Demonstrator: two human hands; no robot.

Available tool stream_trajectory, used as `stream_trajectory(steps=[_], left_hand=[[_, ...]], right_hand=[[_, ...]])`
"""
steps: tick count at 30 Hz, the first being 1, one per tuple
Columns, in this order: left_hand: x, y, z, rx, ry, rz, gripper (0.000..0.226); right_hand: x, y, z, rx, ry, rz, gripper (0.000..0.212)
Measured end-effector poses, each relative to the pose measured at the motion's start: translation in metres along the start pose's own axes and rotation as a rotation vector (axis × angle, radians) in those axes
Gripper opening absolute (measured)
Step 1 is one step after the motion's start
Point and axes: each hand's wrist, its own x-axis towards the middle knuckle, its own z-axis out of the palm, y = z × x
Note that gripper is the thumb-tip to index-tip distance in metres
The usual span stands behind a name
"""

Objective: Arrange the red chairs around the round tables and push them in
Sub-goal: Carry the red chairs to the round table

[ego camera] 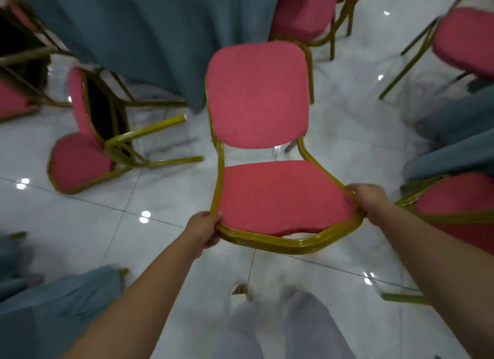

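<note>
Head view: a red chair (256,99) with a gold frame is held at the centre of the scene, its seat near and its backrest at the far end, beside the hanging teal cloth of a round table (149,32). The near-left corner of the seat frame is gripped by the left hand (204,229), fingers curled round the gold tube. The right edge of the seat frame is gripped by the right hand (370,202), fingers wrapped over the rail and the cushion edge. Whether the chair's legs touch the white tiled floor (80,225) cannot be told. A second red chair (80,155) is seen tipped on its side at the left, near the table's cloth. More red chairs are seen at the far side (302,11), at the far right (465,40) and at the near right (459,203). Pale trouser legs (307,326) are seen at the near edge.
</note>
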Motion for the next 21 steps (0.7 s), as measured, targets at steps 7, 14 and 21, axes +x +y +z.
stream_trajectory(steps=[7, 14, 21], left_hand=[[-0.022, 0.131, 0.033, -0.067, 0.037, 0.09, 0.028], [-0.027, 0.227, 0.042, -0.446, 0.155, 0.183, 0.028], [-0.049, 0.233, 0.027, -0.154, 0.203, 0.232, 0.034]], right_hand=[[0.037, -0.125, -0.052, 0.204, -0.038, -0.129, 0.023], [0.072, -0.235, -0.067, 0.302, -0.195, -0.35, 0.027], [0.045, -0.218, 0.002, -0.405, -0.469, -0.61, 0.056]])
